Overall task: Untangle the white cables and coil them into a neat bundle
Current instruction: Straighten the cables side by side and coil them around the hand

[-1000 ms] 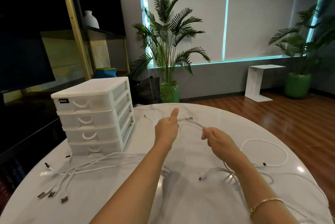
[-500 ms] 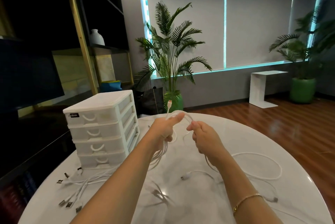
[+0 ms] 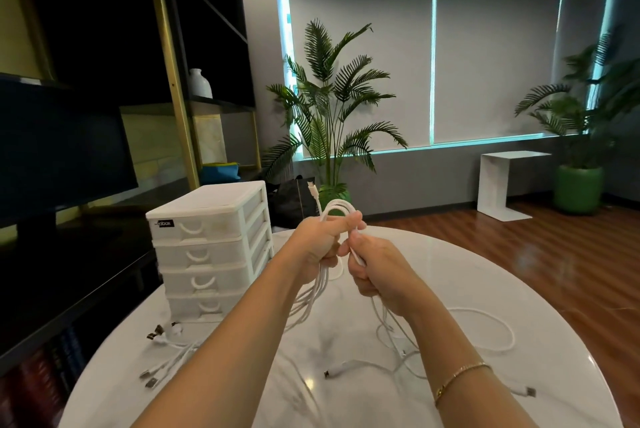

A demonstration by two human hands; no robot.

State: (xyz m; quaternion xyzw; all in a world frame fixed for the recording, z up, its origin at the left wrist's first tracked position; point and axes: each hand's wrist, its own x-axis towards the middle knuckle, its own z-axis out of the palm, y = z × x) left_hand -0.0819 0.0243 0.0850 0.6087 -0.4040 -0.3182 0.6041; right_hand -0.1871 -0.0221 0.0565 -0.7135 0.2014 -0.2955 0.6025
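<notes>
Both grips hold the white cables [image 3: 337, 211]; left hand [image 3: 317, 240] and right hand [image 3: 375, 272] now closer together.

White cables [image 3: 337, 209], white-marbled table [image 3: 450, 275]

- White cables [image 3: 337, 209]: several loops gathered upright above the desk [image 3: 485, 275], one plug end sticking up, strands trailing down.
- More loose cables [image 3: 491, 330] lie spread on it.

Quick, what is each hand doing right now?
Left hand: grips the looped white cable.
Right hand: pinches a strand of the same cable.
</notes>
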